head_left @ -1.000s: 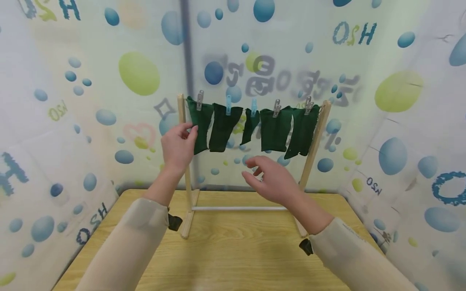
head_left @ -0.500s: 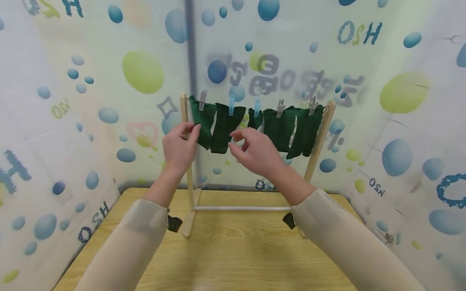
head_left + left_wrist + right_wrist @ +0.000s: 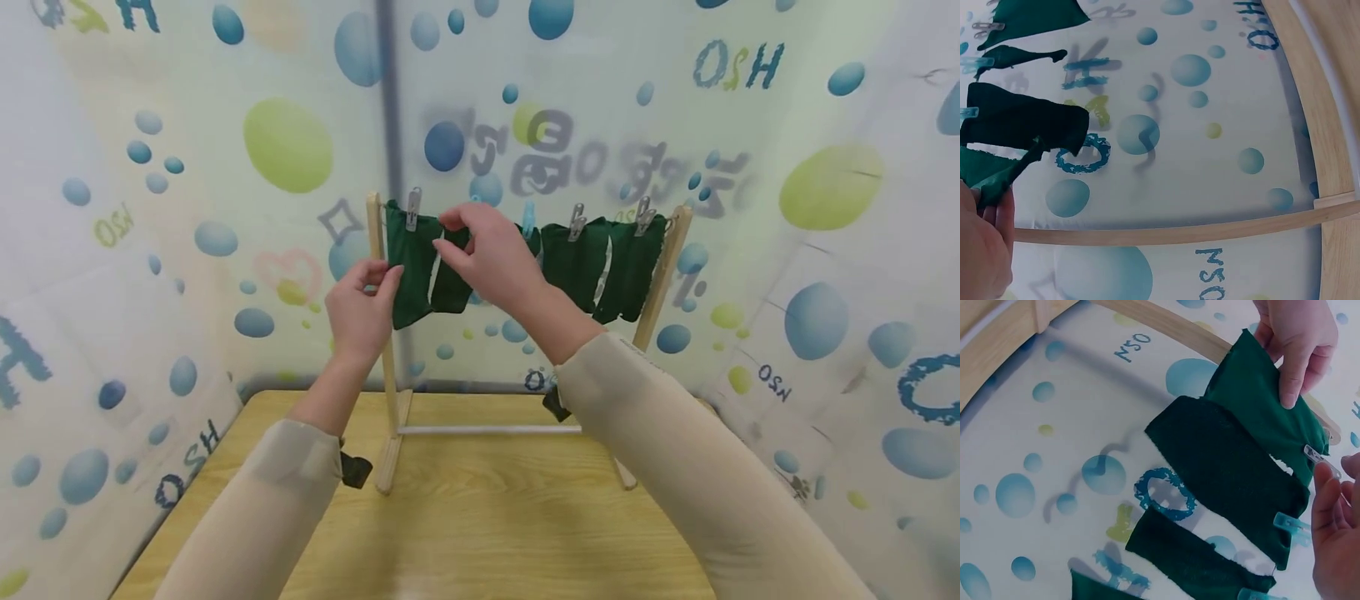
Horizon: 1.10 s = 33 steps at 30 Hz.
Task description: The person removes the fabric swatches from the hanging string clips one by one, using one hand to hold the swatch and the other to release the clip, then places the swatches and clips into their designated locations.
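A row of green cloth pieces hangs from a line by clothespins. My left hand pinches the side edge of the leftmost cloth between thumb and fingers; the left wrist view shows the cloth's corner folded at the fingertips. A clear grey clothespin holds that cloth's top. Just right of this clothespin, my right hand is raised with fingers and thumb bent apart and nothing between them. It covers part of the second cloth and most of its blue clothespin.
The line runs between two wooden posts of a small rack with a white bottom bar. It stands on a wood-grain table. A second blue clothespin and grey ones hold the other cloths. Patterned curtains surround the table.
My right hand has risen and moved left from below the row towards the leftmost clothespin. The left hand stays at the left cloth's edge, whose lower part has shifted slightly.
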Each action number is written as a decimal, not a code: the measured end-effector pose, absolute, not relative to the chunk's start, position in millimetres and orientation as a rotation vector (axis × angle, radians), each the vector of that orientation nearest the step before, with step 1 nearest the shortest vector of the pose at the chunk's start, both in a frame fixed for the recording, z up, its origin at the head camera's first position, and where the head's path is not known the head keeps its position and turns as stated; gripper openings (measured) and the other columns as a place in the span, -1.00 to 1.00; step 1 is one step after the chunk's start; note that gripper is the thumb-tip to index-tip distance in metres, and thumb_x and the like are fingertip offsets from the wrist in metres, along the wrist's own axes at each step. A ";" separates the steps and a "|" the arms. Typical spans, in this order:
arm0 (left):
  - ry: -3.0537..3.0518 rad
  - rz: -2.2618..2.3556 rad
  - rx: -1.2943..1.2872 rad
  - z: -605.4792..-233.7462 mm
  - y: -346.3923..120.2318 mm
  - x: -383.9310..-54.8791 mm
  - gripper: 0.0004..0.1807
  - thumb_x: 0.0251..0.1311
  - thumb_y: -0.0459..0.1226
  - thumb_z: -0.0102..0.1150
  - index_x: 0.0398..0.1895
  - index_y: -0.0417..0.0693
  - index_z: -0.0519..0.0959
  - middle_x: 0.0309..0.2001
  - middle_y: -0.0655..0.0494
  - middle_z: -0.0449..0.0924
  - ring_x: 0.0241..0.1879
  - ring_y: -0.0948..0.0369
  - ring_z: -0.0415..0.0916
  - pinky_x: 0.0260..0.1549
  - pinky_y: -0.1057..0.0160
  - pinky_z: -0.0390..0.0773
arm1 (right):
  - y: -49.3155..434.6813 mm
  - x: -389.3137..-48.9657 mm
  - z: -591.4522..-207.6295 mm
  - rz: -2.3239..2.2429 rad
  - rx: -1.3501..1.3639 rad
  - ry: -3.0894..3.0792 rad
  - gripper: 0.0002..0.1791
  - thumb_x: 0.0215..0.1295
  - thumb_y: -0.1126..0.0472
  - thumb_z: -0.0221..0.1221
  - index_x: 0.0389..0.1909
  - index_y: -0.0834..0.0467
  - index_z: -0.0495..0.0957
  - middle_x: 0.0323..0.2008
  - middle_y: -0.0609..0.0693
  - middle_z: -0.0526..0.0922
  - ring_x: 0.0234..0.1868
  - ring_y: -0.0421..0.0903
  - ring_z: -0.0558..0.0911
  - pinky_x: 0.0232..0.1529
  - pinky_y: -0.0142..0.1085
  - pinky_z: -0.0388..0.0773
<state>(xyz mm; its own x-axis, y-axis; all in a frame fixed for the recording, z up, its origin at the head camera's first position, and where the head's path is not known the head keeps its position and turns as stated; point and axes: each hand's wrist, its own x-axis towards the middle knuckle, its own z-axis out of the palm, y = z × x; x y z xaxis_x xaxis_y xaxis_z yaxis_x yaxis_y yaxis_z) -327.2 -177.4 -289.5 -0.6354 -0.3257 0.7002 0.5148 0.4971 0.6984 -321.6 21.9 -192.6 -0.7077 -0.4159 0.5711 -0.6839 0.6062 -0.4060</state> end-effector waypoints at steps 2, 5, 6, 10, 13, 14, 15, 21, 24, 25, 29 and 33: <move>-1.906 -1.240 -0.146 -290.4 -177.4 -327.2 -0.68 0.51 -0.19 0.40 -0.02 -0.35 0.75 -0.14 -0.25 0.85 -0.13 -0.13 0.77 -0.26 0.72 0.44 | 16.3 -324.5 -189.3 0.855 0.870 -2.417 -0.54 0.66 0.10 0.25 0.43 0.21 0.57 0.33 0.12 0.66 -0.05 0.02 0.66 0.19 -0.14 0.67; -1.924 -1.230 -0.145 -291.0 -176.9 -326.8 -0.69 0.52 -0.20 0.40 -0.01 -0.34 0.75 -0.13 -0.25 0.85 -0.12 -0.12 0.78 -0.26 0.71 0.44 | 8.7 -327.9 -184.3 0.832 0.844 -2.423 -0.52 0.68 0.09 0.24 0.48 0.16 0.54 0.38 0.11 0.62 -0.01 0.01 0.66 0.20 -0.16 0.66; -1.927 -1.225 -0.147 -291.0 -176.6 -326.7 -0.69 0.51 -0.20 0.40 -0.01 -0.34 0.75 -0.13 -0.24 0.85 -0.13 -0.12 0.78 -0.26 0.71 0.43 | 6.3 -329.1 -182.6 0.830 0.837 -2.424 -0.51 0.69 0.08 0.22 0.50 0.15 0.52 0.40 0.10 0.60 -0.01 0.02 0.67 0.19 -0.17 0.66; -1.927 -1.226 -0.144 -291.4 -176.0 -326.5 -0.71 0.51 -0.21 0.41 -0.02 -0.34 0.75 -0.13 -0.24 0.85 -0.14 -0.12 0.79 -0.28 0.73 0.43 | -3.0 -334.1 -174.2 0.808 0.833 -2.436 -0.48 0.72 0.07 0.17 0.55 0.14 0.47 0.47 0.10 0.54 0.20 0.02 0.68 0.33 -0.17 0.63; -1.920 -1.229 -0.141 -292.8 -177.3 -326.9 -0.71 0.51 -0.22 0.41 -0.04 -0.34 0.75 -0.15 -0.25 0.85 -0.15 -0.11 0.79 -0.30 0.74 0.42 | -10.2 -338.3 -169.1 0.818 0.840 -2.450 -0.48 0.73 0.08 0.15 0.57 0.16 0.44 0.48 0.12 0.51 0.30 0.01 0.67 0.39 -0.18 0.61; -1.918 -1.230 -0.142 -293.4 -177.7 -327.1 -0.72 0.51 -0.22 0.41 -0.04 -0.35 0.75 -0.15 -0.25 0.85 -0.15 -0.11 0.78 -0.31 0.75 0.42 | -12.3 -339.4 -167.8 0.830 0.839 -2.456 -0.48 0.74 0.09 0.14 0.57 0.16 0.43 0.48 0.12 0.51 0.28 0.00 0.69 0.37 -0.18 0.63; -1.916 -1.236 -0.143 -293.9 -178.2 -327.1 -0.72 0.51 -0.22 0.41 -0.04 -0.35 0.75 -0.16 -0.26 0.84 -0.15 -0.11 0.78 -0.31 0.74 0.43 | -14.3 -340.6 -166.9 0.845 0.836 -2.465 -0.48 0.74 0.09 0.14 0.57 0.16 0.43 0.49 0.13 0.49 0.21 -0.01 0.73 0.33 -0.20 0.65; -1.913 -1.254 -0.145 -295.3 -178.2 -326.8 -0.71 0.51 -0.22 0.41 -0.03 -0.35 0.75 -0.16 -0.27 0.84 -0.15 -0.13 0.78 -0.33 0.74 0.44 | -23.0 -345.6 -164.7 1.011 0.793 -2.515 -0.52 0.75 0.10 0.11 0.54 0.15 0.43 0.52 0.15 0.42 -0.14 -0.02 0.83 -0.19 -0.28 0.77; -1.911 -1.256 -0.142 -296.1 -177.1 -326.6 -0.71 0.50 -0.22 0.41 -0.03 -0.35 0.75 -0.16 -0.28 0.84 -0.16 -0.13 0.78 -0.33 0.74 0.44 | -25.5 -346.8 -165.3 1.064 0.775 -2.512 -0.54 0.74 0.09 0.13 0.50 0.13 0.48 0.52 0.14 0.41 -0.13 0.01 0.84 -0.31 -0.30 0.76; -1.911 -1.255 -0.139 -296.4 -176.8 -326.5 -0.71 0.50 -0.22 0.41 -0.04 -0.35 0.75 -0.16 -0.27 0.84 -0.18 -0.09 0.78 -0.33 0.74 0.44 | -26.1 -346.8 -165.5 1.065 0.770 -2.511 -0.56 0.73 0.08 0.14 0.48 0.12 0.50 0.51 0.13 0.42 -0.13 0.01 0.84 -0.31 -0.32 0.75; -1.916 -1.272 -0.124 -297.1 -175.8 -326.1 -0.72 0.50 -0.21 0.42 -0.05 -0.33 0.76 -0.16 -0.25 0.84 -0.38 0.31 0.69 -0.38 0.71 0.48 | -28.0 -346.2 -167.1 1.069 0.763 -2.488 -0.64 0.70 0.08 0.20 0.34 0.12 0.58 0.51 0.14 0.43 -0.15 0.01 0.86 -0.23 -0.33 0.75; -1.899 -1.366 -0.137 -297.7 -175.2 -326.8 -0.71 0.50 -0.21 0.42 -0.05 -0.34 0.75 -0.15 -0.27 0.81 -0.52 0.63 0.54 -0.48 0.62 0.58 | -29.0 -344.1 -168.0 1.076 0.764 -2.483 -0.74 0.69 0.09 0.21 0.20 0.13 0.60 0.50 0.11 0.47 -0.13 0.00 0.87 -0.14 -0.33 0.75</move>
<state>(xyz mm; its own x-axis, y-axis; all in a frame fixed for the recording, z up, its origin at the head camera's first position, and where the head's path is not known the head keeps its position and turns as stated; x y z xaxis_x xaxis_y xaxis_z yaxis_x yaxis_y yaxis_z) -326.8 -175.2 -297.7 -0.6920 -0.3374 0.6382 0.4978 0.4173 0.7603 -344.1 -29.0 -168.0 -0.8024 -0.3426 0.4886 -0.5908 0.5714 -0.5696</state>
